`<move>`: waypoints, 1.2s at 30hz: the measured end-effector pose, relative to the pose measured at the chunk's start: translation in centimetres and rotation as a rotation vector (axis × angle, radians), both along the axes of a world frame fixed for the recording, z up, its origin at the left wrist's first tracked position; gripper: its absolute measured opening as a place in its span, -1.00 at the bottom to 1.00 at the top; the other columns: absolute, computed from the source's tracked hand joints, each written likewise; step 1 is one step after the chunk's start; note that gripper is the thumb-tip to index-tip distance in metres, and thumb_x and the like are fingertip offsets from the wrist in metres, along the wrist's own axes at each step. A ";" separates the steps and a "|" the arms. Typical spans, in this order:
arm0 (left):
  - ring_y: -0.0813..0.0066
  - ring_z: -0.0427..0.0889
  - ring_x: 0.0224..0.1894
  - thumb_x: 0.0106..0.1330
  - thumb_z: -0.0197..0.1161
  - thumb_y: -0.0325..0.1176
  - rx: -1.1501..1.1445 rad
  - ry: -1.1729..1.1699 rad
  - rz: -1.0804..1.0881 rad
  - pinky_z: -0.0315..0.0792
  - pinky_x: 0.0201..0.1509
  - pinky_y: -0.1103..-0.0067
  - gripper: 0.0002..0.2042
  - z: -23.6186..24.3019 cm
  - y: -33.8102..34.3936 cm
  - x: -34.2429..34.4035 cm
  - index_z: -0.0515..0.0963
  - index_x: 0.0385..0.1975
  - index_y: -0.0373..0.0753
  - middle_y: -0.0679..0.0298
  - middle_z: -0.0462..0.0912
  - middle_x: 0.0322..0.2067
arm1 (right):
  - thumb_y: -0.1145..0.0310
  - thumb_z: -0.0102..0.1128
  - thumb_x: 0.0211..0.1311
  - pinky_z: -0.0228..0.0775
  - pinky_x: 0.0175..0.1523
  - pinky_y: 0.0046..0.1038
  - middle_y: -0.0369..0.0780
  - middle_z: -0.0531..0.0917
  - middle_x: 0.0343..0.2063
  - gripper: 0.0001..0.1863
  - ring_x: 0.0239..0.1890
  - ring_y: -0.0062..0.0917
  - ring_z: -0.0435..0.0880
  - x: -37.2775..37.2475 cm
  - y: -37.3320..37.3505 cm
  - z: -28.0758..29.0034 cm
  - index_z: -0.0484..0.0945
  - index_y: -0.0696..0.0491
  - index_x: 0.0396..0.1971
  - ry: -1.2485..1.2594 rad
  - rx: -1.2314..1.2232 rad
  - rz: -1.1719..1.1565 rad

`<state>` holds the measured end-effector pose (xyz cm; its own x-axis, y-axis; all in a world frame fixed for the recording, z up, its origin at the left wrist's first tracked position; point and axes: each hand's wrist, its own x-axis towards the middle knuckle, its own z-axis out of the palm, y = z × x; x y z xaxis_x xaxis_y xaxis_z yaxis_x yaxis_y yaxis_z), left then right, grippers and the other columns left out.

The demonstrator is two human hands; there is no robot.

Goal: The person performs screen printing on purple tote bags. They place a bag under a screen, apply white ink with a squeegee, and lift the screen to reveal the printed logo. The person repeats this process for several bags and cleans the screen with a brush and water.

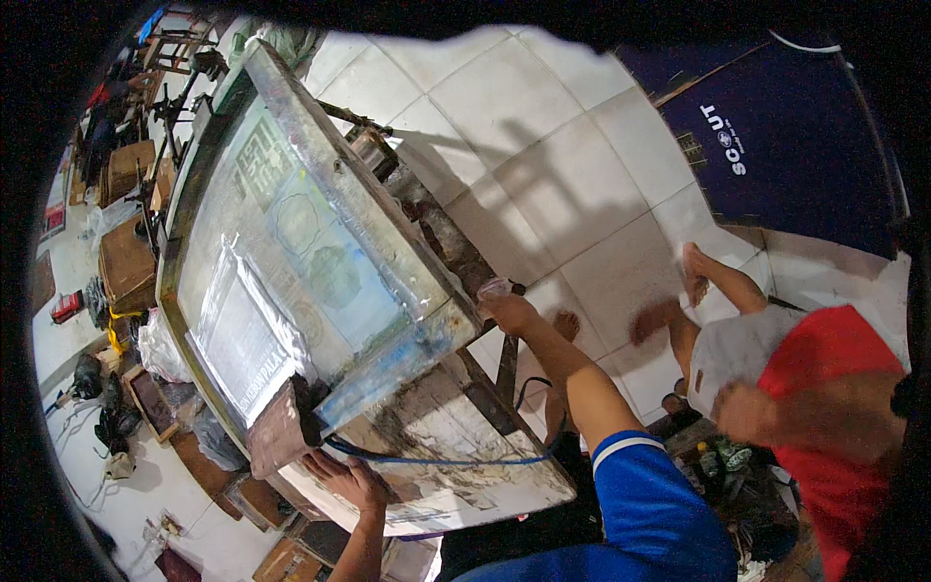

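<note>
A worn table with a glass-like top (320,223) and a paint-stained wooden frame (388,228) stands tilted across the view. My left hand (347,482) lies with fingers stretched on its near side, just below a brown block-like piece (281,427). That piece overlaps the near end of a silvery-white sheet (242,335) with dark lettering, which lies on the top. At the table's right corner my right hand (514,314) is closed around a small, pinkish, translucent thing (496,287). Its exact kind is unclear. A blue cord (436,460) runs along the near side.
To the right is another person in a red top (824,354), barefoot on the tiled floor (524,107). A dark blue printed panel (786,145) leans or lies beyond. Boxes (126,262), bags (165,344) and clutter line the left. Bottles (722,456) stand by the other person.
</note>
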<state>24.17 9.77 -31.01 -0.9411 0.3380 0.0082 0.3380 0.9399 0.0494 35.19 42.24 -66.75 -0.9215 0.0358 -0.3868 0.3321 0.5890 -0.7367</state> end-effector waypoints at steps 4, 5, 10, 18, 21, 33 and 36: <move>-0.20 -0.06 0.55 0.55 -0.28 0.24 -0.037 0.036 -0.022 -0.19 0.54 -0.02 -0.21 -0.6 -1.0 -0.2 0.07 0.53 -0.33 -0.17 -0.03 0.53 | 0.32 0.11 0.36 0.53 0.20 -0.14 -0.15 0.63 0.15 -0.70 0.14 -0.22 0.66 -2.9 -2.6 -1.9 0.63 -0.05 0.04 0.010 0.047 0.056; -0.20 -0.05 0.55 0.55 -0.28 0.24 -0.024 0.038 -0.025 -0.18 0.54 -0.03 -0.21 -0.7 -1.2 -0.1 0.07 0.52 -0.33 -0.17 -0.03 0.53 | 0.29 0.10 0.38 0.52 0.21 -0.13 -0.16 0.65 0.11 -0.74 0.09 -0.22 0.68 -3.2 -3.0 -2.0 0.64 -0.04 -0.01 -0.055 -0.029 0.041; -0.24 -0.06 0.55 0.56 -0.28 0.23 -0.031 0.045 -0.001 -0.19 0.54 -0.04 -0.22 -0.7 -1.1 0.2 0.08 0.52 -0.33 -0.23 -0.03 0.52 | 0.29 0.08 0.41 0.55 0.18 -0.14 -0.14 0.70 0.00 -0.78 -0.08 -0.20 0.75 -2.4 -3.8 -3.2 0.65 0.00 -0.11 0.139 0.180 0.143; -0.36 -0.17 0.54 0.48 -0.16 0.31 0.043 0.000 -0.013 -0.23 0.52 -0.10 -0.13 0.0 -0.3 -0.1 0.06 0.49 -0.38 -0.30 -0.08 0.50 | 0.30 0.17 0.38 0.59 0.08 -0.12 -0.07 0.74 -0.14 -0.77 -0.13 -0.15 0.73 -0.3 -1.1 -1.9 0.68 0.11 -0.14 -0.155 0.226 0.328; -0.39 -0.20 0.54 0.43 -0.11 0.35 0.040 0.064 -0.034 -0.22 0.53 -0.14 -0.08 -0.2 -0.4 -0.3 -0.04 0.55 -0.28 -0.30 -0.09 0.51 | 0.11 0.32 0.26 0.44 0.30 -0.14 -0.05 0.64 0.12 -0.51 0.17 -0.12 0.60 5.7 2.9 4.2 0.59 -0.07 0.16 -0.155 0.086 -0.454; -0.51 -0.30 0.53 0.22 0.18 0.23 0.159 -0.176 0.179 -0.32 0.53 -0.17 -0.02 4.4 1.3 -0.2 0.08 0.52 -0.32 -0.37 -0.26 0.52 | 0.33 0.37 0.25 0.57 -0.24 -0.36 -0.14 0.75 -0.24 -0.55 -0.35 -0.43 0.72 33.6 4.7 26.2 0.60 0.20 0.10 -0.445 0.141 -0.789; -0.50 -0.31 0.54 0.26 0.12 0.24 0.204 -0.179 0.172 -0.33 0.54 -0.16 -0.05 4.5 0.8 -0.2 0.10 0.51 -0.33 -0.38 -0.23 0.52 | 0.29 0.36 0.29 0.55 -0.33 -0.37 -0.19 0.74 -0.26 -0.55 -0.37 -0.46 0.73 36.8 2.0 29.8 0.59 0.16 0.12 -0.625 -0.175 -0.754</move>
